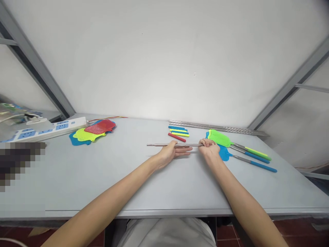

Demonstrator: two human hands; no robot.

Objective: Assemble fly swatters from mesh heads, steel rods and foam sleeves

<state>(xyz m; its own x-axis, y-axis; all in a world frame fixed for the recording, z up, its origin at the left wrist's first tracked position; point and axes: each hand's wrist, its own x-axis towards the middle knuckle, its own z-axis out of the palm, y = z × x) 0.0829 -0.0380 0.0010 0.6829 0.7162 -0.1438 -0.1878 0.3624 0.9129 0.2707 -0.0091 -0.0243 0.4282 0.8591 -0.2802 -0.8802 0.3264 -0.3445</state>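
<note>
A slim silver telescopic metal rod lies level above the table, running left to right between my hands. My left hand holds its middle, with the thumb over the rod and the other fingers stretched out beneath it. At the rod's right end, my right hand is closed round it; its fingers hide that tip. Just beyond the hands rest several coloured handle sleeves, among them a red sleeve and a yellow sleeve. Close to my right hand are assembled fly swatters, with a green swatter head above a blue swatter head.
Loose swatter heads, including a red one and a yellow one, overlap at the left. Behind them is a white power strip. A bundle of metal rods lies along the wall at the back right.
</note>
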